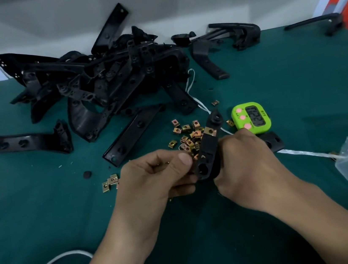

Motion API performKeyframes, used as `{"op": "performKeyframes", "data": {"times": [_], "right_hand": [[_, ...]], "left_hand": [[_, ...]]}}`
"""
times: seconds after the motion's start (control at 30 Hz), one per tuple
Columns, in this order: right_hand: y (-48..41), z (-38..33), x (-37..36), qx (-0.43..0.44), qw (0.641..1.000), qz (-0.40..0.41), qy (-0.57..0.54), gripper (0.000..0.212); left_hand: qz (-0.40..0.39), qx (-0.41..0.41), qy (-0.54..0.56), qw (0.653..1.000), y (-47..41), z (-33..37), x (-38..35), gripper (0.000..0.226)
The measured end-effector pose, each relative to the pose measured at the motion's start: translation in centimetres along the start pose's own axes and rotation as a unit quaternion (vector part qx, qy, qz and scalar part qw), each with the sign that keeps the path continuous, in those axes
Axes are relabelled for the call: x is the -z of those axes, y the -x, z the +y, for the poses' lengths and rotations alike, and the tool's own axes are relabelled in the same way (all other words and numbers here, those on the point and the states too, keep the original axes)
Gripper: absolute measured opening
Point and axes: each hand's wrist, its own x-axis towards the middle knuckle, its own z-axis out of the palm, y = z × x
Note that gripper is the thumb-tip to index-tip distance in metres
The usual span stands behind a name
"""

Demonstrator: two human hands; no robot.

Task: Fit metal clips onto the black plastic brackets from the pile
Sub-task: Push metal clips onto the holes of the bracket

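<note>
— Where was the bracket being worked on?

— Just below the centre of the frame, lifted off the counter (pixel 46 215). It was a narrow black plastic bracket (pixel 209 147), nearly upright with its top leaning a little right. The left grip (pixel 158 173) pinched its lower end and the right grip (pixel 245 162) clasped its side. One brass-coloured clip (pixel 210 131) sat on it near the upper end.

— And the others?

— The pile (pixel 99 75) lay tangled across the upper left and centre. An L-shaped bracket (pixel 30 142) lay flat at the left, and a long strip (pixel 131 135) lay slanted just below the pile. Loose clips (pixel 189 136) were scattered behind the held piece, with a few more clips (pixel 110 182) to its lower left.
</note>
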Motion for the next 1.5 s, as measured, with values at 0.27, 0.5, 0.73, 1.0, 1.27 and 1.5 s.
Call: {"op": "performKeyframes", "data": {"times": [0.27, 0.5, 0.73, 1.0, 1.27, 1.5], "right_hand": [[-0.3, -0.1, -0.3, 0.018, 0.994, -0.007, 0.107, 0.047], [-0.4, 0.0, -0.3, 0.003, 0.995, -0.025, 0.097, 0.030], [-0.2, 0.1, -0.2, -0.022, 0.995, -0.020, 0.100, 0.027], [-0.3, -0.2, -0.1, -0.020, 0.993, -0.027, 0.111, 0.033], [0.0, -1.0, 0.3, -0.038, 0.985, -0.036, 0.163, 0.044], [0.0, -1.0, 1.0, -0.034, 0.977, -0.054, 0.203, 0.029]], "left_hand": [[0.005, -0.018, -0.020, 1.000, -0.2, 0.1, -0.4, 0.027], [0.000, -0.013, -0.022, 1.000, 0.0, 0.6, -0.5, 0.028], [0.015, -0.006, 0.009, 1.000, -0.1, 0.4, -0.4, 0.027], [0.014, -0.006, -0.006, 1.000, 0.1, 0.6, -0.3, 0.032], [0.033, -0.011, -0.049, 0.998, 0.4, 1.2, -0.1, 0.030], [0.073, 0.007, -0.039, 0.996, 0.5, 1.0, -0.6, 0.030]]}}
